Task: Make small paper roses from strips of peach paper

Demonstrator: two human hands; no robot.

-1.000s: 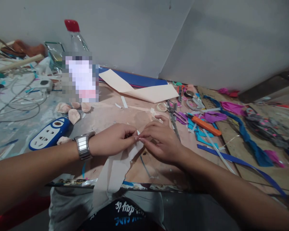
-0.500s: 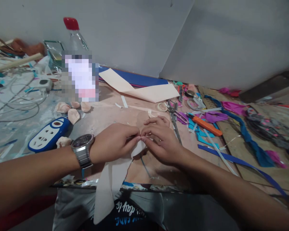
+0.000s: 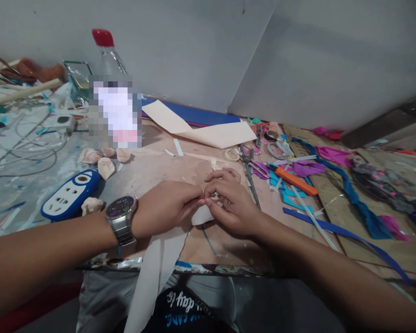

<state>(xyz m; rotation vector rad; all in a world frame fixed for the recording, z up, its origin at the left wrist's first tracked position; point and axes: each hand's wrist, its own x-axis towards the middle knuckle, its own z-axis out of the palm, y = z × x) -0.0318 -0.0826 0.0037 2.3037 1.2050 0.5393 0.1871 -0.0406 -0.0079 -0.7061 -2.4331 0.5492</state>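
Note:
Over the table's front part, my left hand (image 3: 168, 206) and my right hand (image 3: 234, 203) meet with thumbs and index fingers pinched together. Both grip a pale paper-like strip (image 3: 164, 256) at its upper part; the exact grip point is hidden by the fingers. A rounded portion of it shows just below the fingertips. From beneath my left hand the long part hangs over the table edge towards my lap. The other fingers of my right hand are loosely curled. A watch sits on my left wrist.
Several peach petal-like pieces (image 3: 106, 168) lie left, by a blue-and-white power socket (image 3: 70, 195). A folded cream strip (image 3: 225, 134) lies behind my hands. Scissors (image 3: 253, 164), an orange cutter (image 3: 294, 179) and a blue strip (image 3: 346, 238) are right. A red-capped bottle (image 3: 113, 60) stands at the back.
Both hands have shifted slightly and stay pinched together. The hanging part of the strip has swung a little left and lower. My left wrist has turned, so the watch face shows more.

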